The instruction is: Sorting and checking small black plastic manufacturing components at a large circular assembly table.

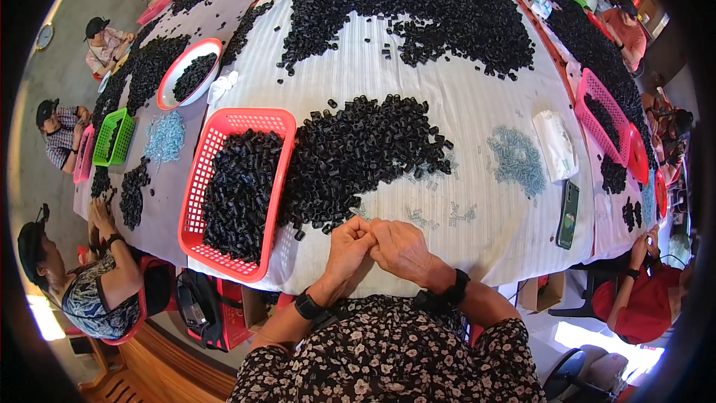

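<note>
My left hand [348, 245] and my right hand [403, 249] meet over the front edge of the table, fingers pinched together. Whatever sits between the fingertips is hidden. Just beyond them spreads a heap of small black plastic tube-like pieces [358, 153]. To the left of the heap, a red plastic basket [192, 205] is filled with more such black pieces. Small clear bluish pieces [464, 213] lie scattered on the cloth right of my hands, and a larger pile of clear bluish pieces [517, 160] lies farther right.
A phone [568, 214] and a white packet [555, 145] lie on the right. A large black pile [410, 15] covers the far table. A white basin with a red rim [190, 73] stands left, near a green basket [114, 137]. Several people work at the neighbouring tables.
</note>
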`<state>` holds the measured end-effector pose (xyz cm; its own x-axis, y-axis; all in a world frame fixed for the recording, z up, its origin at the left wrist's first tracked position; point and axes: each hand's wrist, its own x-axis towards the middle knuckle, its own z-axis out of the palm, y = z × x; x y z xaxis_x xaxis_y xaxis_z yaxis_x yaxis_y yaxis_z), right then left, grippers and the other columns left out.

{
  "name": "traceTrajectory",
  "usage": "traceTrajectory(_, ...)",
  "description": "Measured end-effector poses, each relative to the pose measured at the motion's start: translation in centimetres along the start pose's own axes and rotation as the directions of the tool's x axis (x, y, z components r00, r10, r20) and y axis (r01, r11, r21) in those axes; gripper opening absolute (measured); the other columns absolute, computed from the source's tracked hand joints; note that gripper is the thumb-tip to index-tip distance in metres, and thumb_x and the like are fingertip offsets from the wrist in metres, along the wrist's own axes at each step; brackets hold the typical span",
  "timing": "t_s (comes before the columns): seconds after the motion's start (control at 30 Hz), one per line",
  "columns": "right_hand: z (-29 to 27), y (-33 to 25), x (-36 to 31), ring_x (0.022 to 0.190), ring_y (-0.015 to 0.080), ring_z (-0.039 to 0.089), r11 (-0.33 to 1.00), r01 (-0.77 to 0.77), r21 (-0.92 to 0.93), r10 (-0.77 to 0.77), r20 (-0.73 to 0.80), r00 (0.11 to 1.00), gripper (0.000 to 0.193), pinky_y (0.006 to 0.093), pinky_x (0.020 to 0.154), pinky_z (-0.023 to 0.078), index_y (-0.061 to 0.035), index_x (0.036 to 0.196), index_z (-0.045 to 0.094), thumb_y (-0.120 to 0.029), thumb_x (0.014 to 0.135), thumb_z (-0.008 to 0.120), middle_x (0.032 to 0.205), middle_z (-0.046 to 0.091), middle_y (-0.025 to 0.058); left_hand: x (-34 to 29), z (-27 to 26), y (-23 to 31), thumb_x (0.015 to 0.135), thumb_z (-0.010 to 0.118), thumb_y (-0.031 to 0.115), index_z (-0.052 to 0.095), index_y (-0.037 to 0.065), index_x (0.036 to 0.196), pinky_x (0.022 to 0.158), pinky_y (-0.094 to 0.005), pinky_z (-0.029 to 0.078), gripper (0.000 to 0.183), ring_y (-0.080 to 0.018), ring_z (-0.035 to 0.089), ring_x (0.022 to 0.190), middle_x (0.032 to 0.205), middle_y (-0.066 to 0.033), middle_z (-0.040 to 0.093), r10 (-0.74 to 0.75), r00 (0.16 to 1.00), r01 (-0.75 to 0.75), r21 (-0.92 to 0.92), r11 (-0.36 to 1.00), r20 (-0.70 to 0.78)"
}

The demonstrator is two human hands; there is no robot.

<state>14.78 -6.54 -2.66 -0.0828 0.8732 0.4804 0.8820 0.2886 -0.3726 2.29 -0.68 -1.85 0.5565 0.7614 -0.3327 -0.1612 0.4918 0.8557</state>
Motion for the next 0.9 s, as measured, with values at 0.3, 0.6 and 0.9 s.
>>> traceTrajectory(0.3, -4.1, 3.8, -0.3, 0.072, 0.0323, 0.057, 0.899, -0.369, 0.237, 0.354, 0.104, 0.929, 0.015, 0.0387, 0.063, 0.048, -0.0068, 0.096, 0.057, -0.016, 0.084, 0.060, 0.087, 0.058, 0.0114, -1.8, -3.3, 3.6, 0.087, 0.055, -0.001, 0.062, -0.001, 0.103, 0.064, -0.0252, 0.049, 0.017, -0.0122, 0.058, 0.067, 0.077, -0.0067, 0.062, 0.205, 0.978, -0.202, 0.093, 0.975, -0.025)
traceTrajectory(0.6, -2.8, 5.2, 1.2, 0.073, 0.0313, 0.055, 0.951, -0.309, -0.017, 0.310, 0.062, 0.949, 0.010, 0.0393, 0.061, 0.047, -0.0029, 0.082, 0.050, -0.006, 0.080, 0.060, 0.080, 0.050, 0.0132, -5.0, -11.3, 11.1, 0.086, 0.058, -0.001, 0.062, -0.001, 0.106, 0.069, -0.0200, 0.045, 0.020, -0.0066, 0.055, 0.078, 0.084, -0.0003, 0.060, 0.738, 0.542, -0.255, 0.758, 0.600, -0.401)
traceTrajectory(0.9, -2.6, 3.5, 2.4, 0.071, 0.0289, 0.054, 0.984, -0.176, 0.009, 0.174, 0.102, 0.979, 0.007, 0.0374, 0.060, 0.046, -0.0035, 0.077, 0.049, 0.002, 0.075, 0.053, 0.075, 0.049, 0.0118, -6.3, -8.3, 10.5, 0.079, 0.061, -0.004, 0.063, 0.000, 0.094, 0.073, -0.0318, 0.048, 0.016, -0.0226, 0.060, 0.081, 0.089, -0.0121, 0.063, 0.820, 0.534, -0.180, 0.920, 0.347, -0.205)
